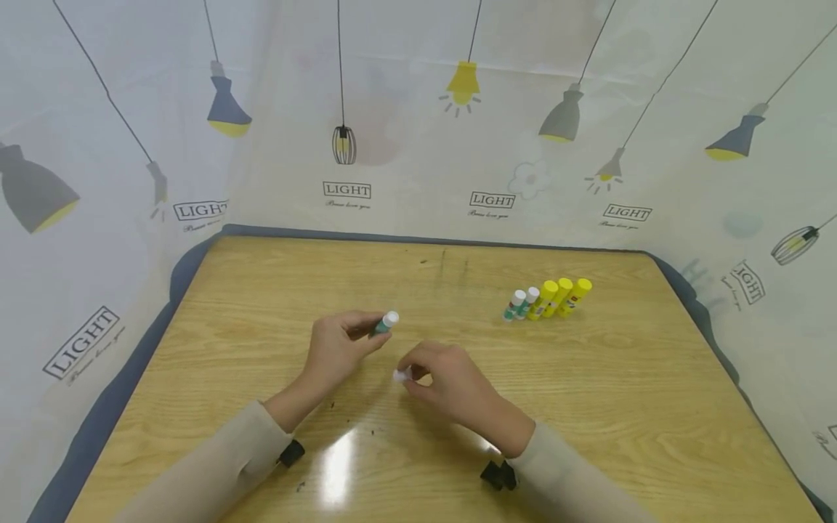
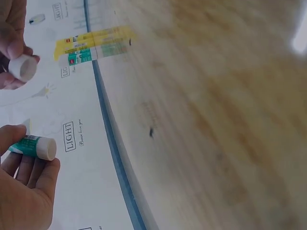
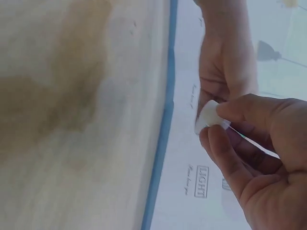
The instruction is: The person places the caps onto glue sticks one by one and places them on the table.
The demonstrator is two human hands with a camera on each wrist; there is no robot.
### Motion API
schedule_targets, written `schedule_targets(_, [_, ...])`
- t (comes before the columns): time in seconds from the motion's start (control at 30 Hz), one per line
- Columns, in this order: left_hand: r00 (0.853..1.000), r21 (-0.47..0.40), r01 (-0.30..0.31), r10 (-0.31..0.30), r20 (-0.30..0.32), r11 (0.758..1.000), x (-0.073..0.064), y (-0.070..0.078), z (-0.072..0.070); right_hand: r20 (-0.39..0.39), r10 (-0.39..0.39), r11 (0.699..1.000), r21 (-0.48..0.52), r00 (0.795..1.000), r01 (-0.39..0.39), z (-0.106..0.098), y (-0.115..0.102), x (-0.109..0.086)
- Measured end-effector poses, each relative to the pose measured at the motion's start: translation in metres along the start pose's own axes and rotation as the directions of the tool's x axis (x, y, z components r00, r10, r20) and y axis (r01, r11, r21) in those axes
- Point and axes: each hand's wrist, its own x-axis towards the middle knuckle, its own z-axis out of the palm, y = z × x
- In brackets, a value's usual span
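In the head view my left hand [image 1: 335,350] holds a small green glue stick [image 1: 382,327] with a white end, tilted above the table. The left wrist view shows its thumb and fingers around the green label of the glue stick [image 2: 29,146]. Lower and to the right, my right hand [image 1: 454,381] pinches a white cap [image 1: 402,375], apart from the glue stick. The cap's hollow opening shows in the left wrist view. Thumb and fingertips of the right hand grip the cap [image 3: 210,116] in the right wrist view.
At the table's back right stand two green glue sticks [image 1: 514,306] with white caps beside three yellow glue sticks [image 1: 548,301], in a row. The wooden table [image 1: 275,283] ends at a lamp-printed curtain [image 1: 418,145]. Small black pieces [image 1: 498,476] sit near the wrists.
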Motion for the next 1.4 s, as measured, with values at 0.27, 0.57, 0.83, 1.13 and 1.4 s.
schedule_targets(0.27, [0.999, 0.008, -0.039, 0.039, 0.015, 0.999, -0.003, 0.003, 0.001, -0.154, 0.057, 0.994, 0.099, 0.986, -0.042, -0.014, 0.008, -0.001])
schedule_targets(0.57, [0.997, 0.064, -0.070, 0.068, 0.046, 0.995, -0.008, 0.006, 0.005, -0.212, 0.243, 0.944, 0.276, 0.947, -0.181, -0.024, 0.012, -0.003])
schedule_targets(0.83, [0.994, 0.185, -0.091, 0.078, 0.074, 0.978, -0.010, 0.008, 0.008, -0.236, 0.302, 0.910, 0.361, 0.924, -0.205, -0.028, 0.018, -0.003])
schedule_targets(1.13, [0.985, 0.277, -0.157, 0.132, 0.108, 0.948, -0.011, 0.009, 0.007, -0.228, 0.381, 0.846, 0.477, 0.896, -0.238, -0.024, 0.024, -0.004])
schedule_targets(1.4, [0.976, 0.351, -0.210, 0.175, 0.130, 0.913, -0.010, 0.016, 0.006, -0.216, 0.397, 0.802, 0.555, 0.892, -0.222, -0.023, 0.028, -0.004])
